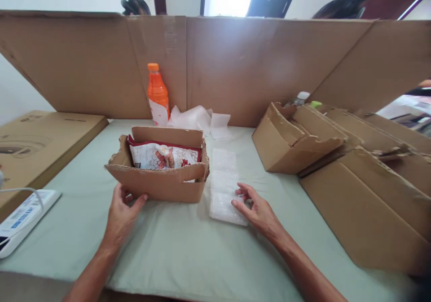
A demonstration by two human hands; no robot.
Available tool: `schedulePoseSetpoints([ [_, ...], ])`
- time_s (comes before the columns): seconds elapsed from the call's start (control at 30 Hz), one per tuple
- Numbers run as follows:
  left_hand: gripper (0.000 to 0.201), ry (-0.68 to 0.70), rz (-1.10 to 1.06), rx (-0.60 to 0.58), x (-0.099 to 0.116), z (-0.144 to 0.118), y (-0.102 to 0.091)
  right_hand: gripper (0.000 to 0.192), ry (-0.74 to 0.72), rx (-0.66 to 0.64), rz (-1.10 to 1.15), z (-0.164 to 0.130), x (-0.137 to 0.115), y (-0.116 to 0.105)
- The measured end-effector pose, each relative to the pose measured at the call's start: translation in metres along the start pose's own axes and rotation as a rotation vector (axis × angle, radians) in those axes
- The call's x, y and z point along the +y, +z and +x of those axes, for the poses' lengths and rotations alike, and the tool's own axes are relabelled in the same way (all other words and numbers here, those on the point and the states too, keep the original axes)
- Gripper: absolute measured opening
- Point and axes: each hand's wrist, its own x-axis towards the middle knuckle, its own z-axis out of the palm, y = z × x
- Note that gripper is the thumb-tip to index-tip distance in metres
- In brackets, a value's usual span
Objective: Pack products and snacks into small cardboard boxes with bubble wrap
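A small open cardboard box (168, 185) stands left of the middle, with a red-and-white printed snack bag (164, 156) inside it. My left hand (124, 207) grips the box at its lower left corner, thumb along the bottom front edge and fingertips partly hidden. To the right of the box lies a strip of clear bubble wrap (224, 180), folded thicker at its near end. Over that near end my right hand (254, 205) is open, its thumb and fingers apart; whether the fingertips touch the wrap I cannot tell.
An orange drink bottle (157, 91) and crumpled white packing foam (195, 117) stand against a tall cardboard screen (235, 68). Several open cardboard boxes (363, 212) crowd the right side. A flat carton (43, 144) and a white power strip (27, 216) lie left.
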Motion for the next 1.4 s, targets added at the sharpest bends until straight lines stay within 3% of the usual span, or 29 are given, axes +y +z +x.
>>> schedulePoseSetpoints([
  [0.2,0.071,0.017,0.047,-0.028,0.013,0.004,0.02,0.035,-0.069,-0.128,-0.085,0.001,0.001,0.001],
  [0.33,0.078,0.154,0.183,0.144,0.023,-0.037,0.008,0.012,-0.175,-0.195,-0.145,-0.018,-0.009,-0.004],
  [0.4,0.07,0.284,0.275,0.14,0.028,-0.067,0.003,0.008,-0.226,-0.199,-0.095,-0.033,-0.017,-0.004],
  [0.5,0.049,0.483,0.358,-0.142,0.034,-0.104,0.01,0.013,-0.252,-0.221,0.029,-0.053,-0.029,-0.002],
  [0.57,0.048,0.556,0.372,-0.339,0.035,-0.118,0.024,0.012,-0.197,-0.222,0.066,-0.06,-0.031,-0.001],
  [0.6,0.05,0.573,0.368,-0.404,0.034,-0.122,0.032,0.022,-0.154,-0.212,0.069,-0.061,-0.031,0.0],
  [0.7,0.059,0.598,0.354,-0.507,0.032,-0.124,0.053,0.052,-0.077,-0.201,0.084,-0.06,-0.027,0.003],
  [0.8,0.069,0.606,0.326,-0.541,0.034,-0.125,0.061,0.049,-0.117,-0.274,0.152,-0.065,-0.029,0.003],
  [0.87,0.075,0.58,0.296,-0.594,0.037,-0.129,0.057,0.048,-0.142,-0.394,0.22,-0.075,-0.035,-0.001],
  [0.97,0.077,0.452,0.258,-0.724,0.042,-0.142,0.047,0.047,-0.157,-0.586,0.297,-0.093,-0.043,-0.009],
  [1.03,0.07,0.354,0.259,-0.791,0.045,-0.15,0.042,0.044,-0.162,-0.632,0.295,-0.1,-0.046,-0.012],
  [1.13,0.059,0.279,0.287,-0.808,0.047,-0.152,0.044,0.041,-0.171,-0.453,0.18,-0.106,-0.044,-0.009],
  [1.27,0.055,0.333,0.373,-0.713,0.043,-0.141,0.061,0.033,-0.329,0.057,-0.088,-0.123,-0.04,-0.006],
  [1.33,0.056,0.397,0.419,-0.682,0.039,-0.134,0.069,0.03,-0.447,0.104,-0.163,-0.137,-0.04,-0.005],
  [1.4,0.057,0.46,0.455,-0.676,0.036,-0.13,0.075,0.033,-0.515,0.031,-0.227,-0.149,-0.039,-0.002],
])
